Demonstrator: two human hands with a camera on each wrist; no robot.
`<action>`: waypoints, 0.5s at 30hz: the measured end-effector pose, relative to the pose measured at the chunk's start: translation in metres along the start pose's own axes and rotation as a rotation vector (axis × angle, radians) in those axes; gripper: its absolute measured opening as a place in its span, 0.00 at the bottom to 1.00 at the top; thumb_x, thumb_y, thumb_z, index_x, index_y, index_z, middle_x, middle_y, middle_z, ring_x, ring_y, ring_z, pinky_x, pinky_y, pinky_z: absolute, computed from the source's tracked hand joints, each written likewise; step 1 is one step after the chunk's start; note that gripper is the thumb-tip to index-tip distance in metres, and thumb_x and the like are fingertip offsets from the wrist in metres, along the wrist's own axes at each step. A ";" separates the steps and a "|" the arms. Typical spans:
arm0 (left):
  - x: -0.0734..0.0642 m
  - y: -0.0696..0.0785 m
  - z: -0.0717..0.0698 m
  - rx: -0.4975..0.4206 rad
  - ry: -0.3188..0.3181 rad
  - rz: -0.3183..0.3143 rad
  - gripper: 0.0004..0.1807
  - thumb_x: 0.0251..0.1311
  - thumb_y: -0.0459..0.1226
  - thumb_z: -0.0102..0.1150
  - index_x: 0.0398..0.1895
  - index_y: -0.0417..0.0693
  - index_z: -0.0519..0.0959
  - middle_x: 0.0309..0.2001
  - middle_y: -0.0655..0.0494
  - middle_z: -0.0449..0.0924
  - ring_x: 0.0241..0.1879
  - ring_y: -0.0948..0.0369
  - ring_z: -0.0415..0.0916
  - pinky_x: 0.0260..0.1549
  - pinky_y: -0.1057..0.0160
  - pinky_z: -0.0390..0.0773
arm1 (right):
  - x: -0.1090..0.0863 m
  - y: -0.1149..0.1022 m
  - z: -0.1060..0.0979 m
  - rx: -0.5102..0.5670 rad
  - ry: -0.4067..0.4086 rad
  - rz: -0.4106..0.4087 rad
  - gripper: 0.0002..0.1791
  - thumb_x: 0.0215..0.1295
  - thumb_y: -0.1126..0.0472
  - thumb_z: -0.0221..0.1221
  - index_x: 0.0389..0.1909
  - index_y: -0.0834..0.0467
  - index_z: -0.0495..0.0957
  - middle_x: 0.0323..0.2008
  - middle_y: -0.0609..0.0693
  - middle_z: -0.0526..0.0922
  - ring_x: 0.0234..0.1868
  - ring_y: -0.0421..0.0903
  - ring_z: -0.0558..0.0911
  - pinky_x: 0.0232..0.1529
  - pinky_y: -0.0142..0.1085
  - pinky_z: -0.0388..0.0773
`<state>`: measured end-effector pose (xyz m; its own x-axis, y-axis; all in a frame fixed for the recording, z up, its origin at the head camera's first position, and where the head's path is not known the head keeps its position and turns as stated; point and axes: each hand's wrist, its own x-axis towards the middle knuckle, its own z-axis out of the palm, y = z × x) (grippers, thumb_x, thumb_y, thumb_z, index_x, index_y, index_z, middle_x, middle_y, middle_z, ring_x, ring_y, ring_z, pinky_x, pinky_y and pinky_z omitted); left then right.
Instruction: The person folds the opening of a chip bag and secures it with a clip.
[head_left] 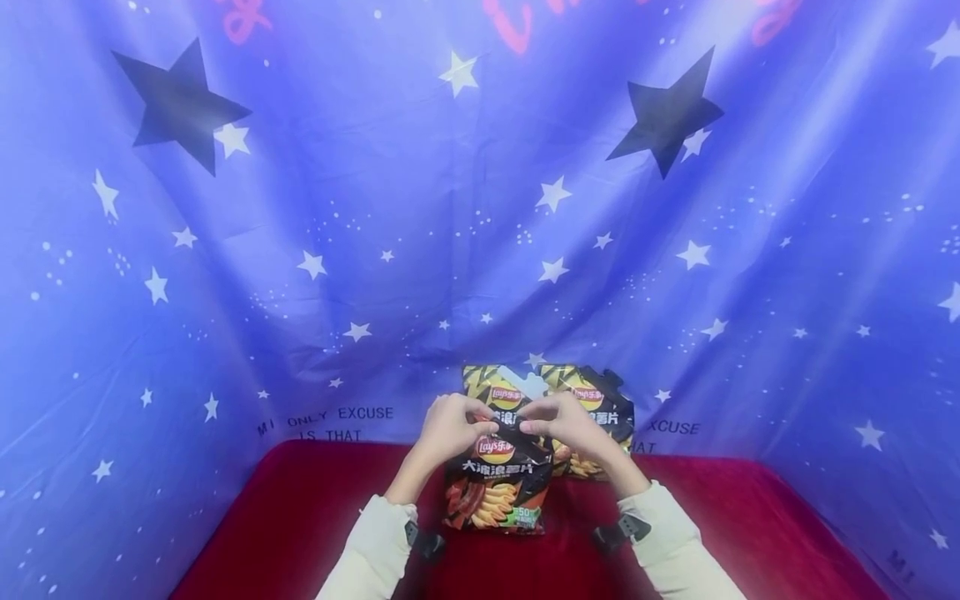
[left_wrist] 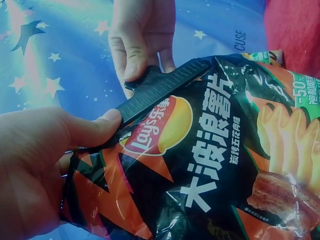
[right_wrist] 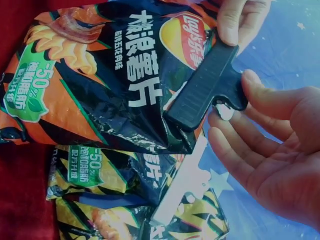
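Observation:
A black and orange Lay's chip bag (head_left: 495,496) is held up over the red cloth, its printed front facing me. Across its top edge sits a black bag clip (right_wrist: 202,85). My left hand (head_left: 450,429) pinches the bag's top edge, the thumb lying over one end of the clip in the left wrist view. With the thumb on one lever and fingers behind, my right hand (right_wrist: 270,135) pinches the clip's handle. Part of the left fingers is hidden behind the bag.
Two yellow and black chip bags stand behind, the left one (head_left: 480,379) with a white clip (right_wrist: 182,182) and the right one (head_left: 558,379) with a dark clip (head_left: 611,383). A blue star-patterned curtain (head_left: 420,208) hangs behind the red-covered table (head_left: 300,500).

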<state>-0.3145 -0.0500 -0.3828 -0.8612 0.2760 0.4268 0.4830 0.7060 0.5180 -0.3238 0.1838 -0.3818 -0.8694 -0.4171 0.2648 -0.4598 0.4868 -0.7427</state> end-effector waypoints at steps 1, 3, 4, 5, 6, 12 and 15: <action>0.000 0.001 0.000 0.002 0.003 -0.004 0.08 0.55 0.45 0.75 0.37 0.56 0.91 0.34 0.60 0.90 0.33 0.64 0.81 0.38 0.60 0.77 | -0.002 0.002 -0.001 0.020 -0.001 0.013 0.18 0.64 0.61 0.68 0.51 0.68 0.84 0.46 0.63 0.88 0.46 0.54 0.87 0.50 0.45 0.85; 0.000 0.001 -0.001 0.009 0.006 -0.007 0.08 0.55 0.45 0.75 0.37 0.56 0.91 0.33 0.61 0.90 0.31 0.65 0.80 0.38 0.60 0.77 | -0.008 0.005 -0.001 0.082 0.003 0.053 0.22 0.66 0.58 0.67 0.55 0.67 0.82 0.50 0.64 0.87 0.49 0.55 0.86 0.48 0.43 0.85; 0.000 0.002 -0.001 0.014 0.007 -0.004 0.08 0.55 0.45 0.75 0.37 0.56 0.91 0.33 0.61 0.90 0.29 0.66 0.79 0.37 0.61 0.76 | -0.012 0.007 -0.001 0.120 0.006 0.078 0.23 0.66 0.57 0.67 0.57 0.67 0.81 0.51 0.65 0.86 0.49 0.55 0.86 0.47 0.44 0.85; -0.001 0.002 0.000 0.021 0.010 0.004 0.09 0.55 0.45 0.75 0.37 0.56 0.91 0.33 0.61 0.90 0.28 0.67 0.78 0.38 0.61 0.76 | -0.017 0.009 -0.001 0.149 0.012 0.099 0.24 0.67 0.56 0.67 0.58 0.67 0.80 0.52 0.65 0.86 0.50 0.55 0.86 0.46 0.45 0.85; -0.002 0.002 0.000 0.025 0.013 0.012 0.09 0.55 0.45 0.75 0.37 0.56 0.91 0.33 0.62 0.90 0.27 0.67 0.77 0.38 0.61 0.75 | -0.021 0.013 0.000 0.176 0.017 0.122 0.24 0.67 0.56 0.66 0.58 0.66 0.80 0.53 0.65 0.85 0.49 0.54 0.86 0.46 0.45 0.85; -0.005 0.001 0.004 0.059 0.052 0.075 0.08 0.56 0.45 0.74 0.38 0.56 0.91 0.32 0.63 0.90 0.31 0.64 0.79 0.51 0.52 0.74 | -0.043 0.044 0.007 0.273 0.001 0.176 0.25 0.67 0.57 0.66 0.60 0.67 0.79 0.56 0.65 0.84 0.49 0.45 0.85 0.51 0.43 0.85; -0.005 -0.001 0.005 0.059 0.100 0.102 0.08 0.56 0.44 0.74 0.37 0.55 0.90 0.33 0.62 0.90 0.35 0.61 0.81 0.56 0.49 0.70 | -0.044 0.054 0.014 0.344 -0.017 0.178 0.26 0.67 0.59 0.66 0.61 0.70 0.77 0.56 0.65 0.83 0.48 0.42 0.85 0.52 0.44 0.85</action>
<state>-0.3112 -0.0493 -0.3891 -0.7869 0.2841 0.5479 0.5544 0.7153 0.4254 -0.3077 0.2183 -0.4423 -0.9258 -0.3632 0.1050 -0.2117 0.2679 -0.9399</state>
